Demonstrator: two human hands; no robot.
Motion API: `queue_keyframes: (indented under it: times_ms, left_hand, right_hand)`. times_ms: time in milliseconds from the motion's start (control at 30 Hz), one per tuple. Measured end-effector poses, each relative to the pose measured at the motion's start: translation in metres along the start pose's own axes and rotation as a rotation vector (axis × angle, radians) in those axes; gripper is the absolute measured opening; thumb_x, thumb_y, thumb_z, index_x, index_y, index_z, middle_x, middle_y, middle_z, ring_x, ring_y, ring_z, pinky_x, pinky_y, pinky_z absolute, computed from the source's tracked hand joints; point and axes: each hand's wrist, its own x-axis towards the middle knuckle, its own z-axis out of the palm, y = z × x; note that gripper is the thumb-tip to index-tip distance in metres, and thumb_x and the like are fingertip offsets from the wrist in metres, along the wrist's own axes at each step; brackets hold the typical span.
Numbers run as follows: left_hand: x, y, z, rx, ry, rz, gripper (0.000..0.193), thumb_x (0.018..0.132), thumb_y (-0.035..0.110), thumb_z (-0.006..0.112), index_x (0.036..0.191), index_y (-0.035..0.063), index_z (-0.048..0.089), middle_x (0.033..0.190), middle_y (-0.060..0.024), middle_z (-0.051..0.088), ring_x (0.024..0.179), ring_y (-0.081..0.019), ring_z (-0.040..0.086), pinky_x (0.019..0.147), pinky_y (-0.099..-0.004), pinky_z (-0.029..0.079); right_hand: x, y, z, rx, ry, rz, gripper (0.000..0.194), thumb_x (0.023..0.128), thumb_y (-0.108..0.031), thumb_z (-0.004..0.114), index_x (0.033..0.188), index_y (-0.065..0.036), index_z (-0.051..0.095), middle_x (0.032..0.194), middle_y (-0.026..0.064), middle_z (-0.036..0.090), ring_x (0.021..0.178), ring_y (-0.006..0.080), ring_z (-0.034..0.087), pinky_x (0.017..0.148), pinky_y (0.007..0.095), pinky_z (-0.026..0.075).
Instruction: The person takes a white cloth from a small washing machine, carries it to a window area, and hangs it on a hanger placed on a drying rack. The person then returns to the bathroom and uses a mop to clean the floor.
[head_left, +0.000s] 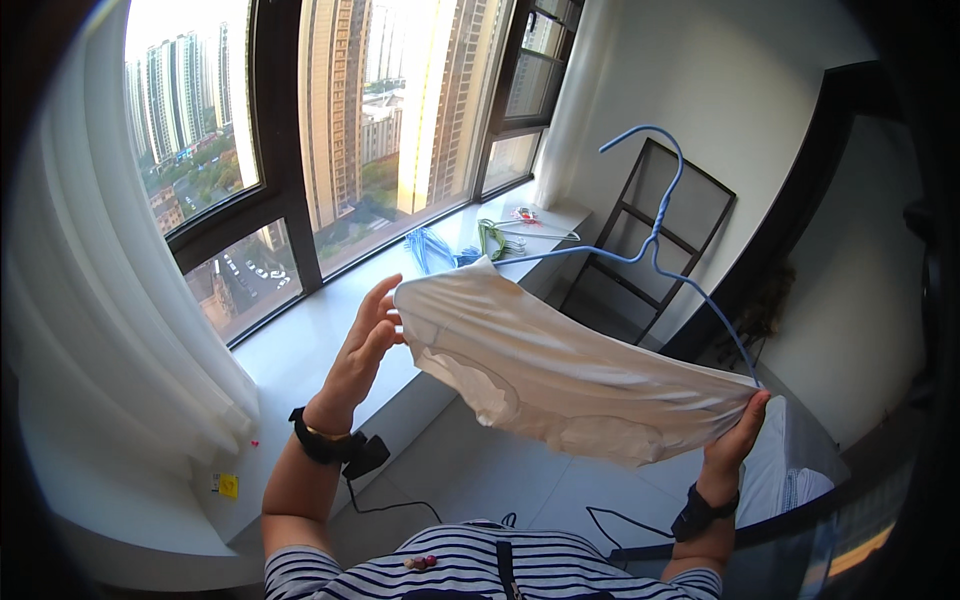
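Observation:
A blue wire clothes hanger (655, 232) is held out before me with its hook upward. Over its two ends stretches a thin off-white garment (540, 360), which looks like underpants with two gathered openings along the lower edge. My right hand (739, 435) pinches the garment's right corner by the hanger's end, thumb on top. At the opposite corner, my left hand (364, 352) has its fingers apart beside the fabric edge. Some of its fingertips reach the edge, partly behind the cloth. Most of the hanger's lower part is hidden by the garment.
On the white windowsill (315, 360) lie blue hangers (431, 251), green hangers (491, 238) and a pale hanger (555, 229). A dark metal rack (660, 240) leans against the wall. White curtain (112, 262) hangs at left. Folded white fabric (772, 465) sits at lower right.

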Motion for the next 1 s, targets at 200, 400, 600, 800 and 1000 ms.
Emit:
queue_keyframes:
  times_ms: [200,400,600,800,1000]
  left_hand:
    - [0.011,-0.006,0.015,0.127,0.131,-0.019,0.044,0.095,0.025,0.052,0.131,0.0035,0.038,0.105,-0.0063,0.057,0.094,-0.0109,0.054,0.081,-0.0248,0.046]
    - [0.017,-0.018,0.010,0.305,0.366,-0.007,0.033,0.097,0.024,0.049,0.114,-0.0024,0.060,0.095,-0.0035,0.061,0.085,-0.0072,0.052,0.077,-0.0190,0.043]
    - [0.017,-0.028,0.002,0.071,0.296,-0.004,0.033,0.097,0.025,0.050,0.116,-0.0006,0.057,0.094,-0.0007,0.061,0.083,-0.0064,0.054,0.075,-0.0210,0.043]
    - [0.002,-0.052,-0.016,0.117,0.455,-0.119,0.029,0.096,0.021,0.048,0.105,-0.0039,0.058,0.082,-0.0003,0.055,0.072,-0.0072,0.048,0.062,-0.0212,0.039]
    - [-0.031,-0.087,-0.019,0.155,0.383,-0.254,0.029,0.096,0.023,0.049,0.106,-0.0011,0.059,0.088,-0.0030,0.060,0.078,-0.0108,0.055,0.067,-0.0246,0.043]
  right_hand:
    - [0.002,0.009,0.007,-0.094,-0.126,-0.045,0.056,0.093,-0.059,0.036,0.105,-0.007,0.052,0.092,0.0062,0.053,0.088,0.0153,0.053,0.074,0.0293,0.046]
    - [0.001,0.014,0.011,-0.014,-0.033,0.087,0.060,0.091,-0.061,0.039,0.114,-0.006,0.052,0.108,0.0107,0.054,0.104,0.0217,0.053,0.088,0.0358,0.046]
    - [0.010,0.027,-0.001,-0.069,-0.132,-0.050,0.054,0.092,-0.056,0.042,0.102,-0.005,0.057,0.093,0.0062,0.059,0.089,0.0145,0.055,0.081,0.0295,0.044]
    - [0.011,0.015,-0.008,-0.117,-0.710,0.177,0.031,0.093,-0.032,0.053,0.094,-0.003,0.062,0.083,0.0022,0.058,0.077,0.0101,0.052,0.068,0.0237,0.041]
    - [-0.008,0.017,-0.010,-0.277,-0.606,0.131,0.047,0.093,-0.041,0.053,0.104,0.003,0.059,0.074,-0.0012,0.055,0.073,0.0068,0.048,0.067,0.0210,0.040]
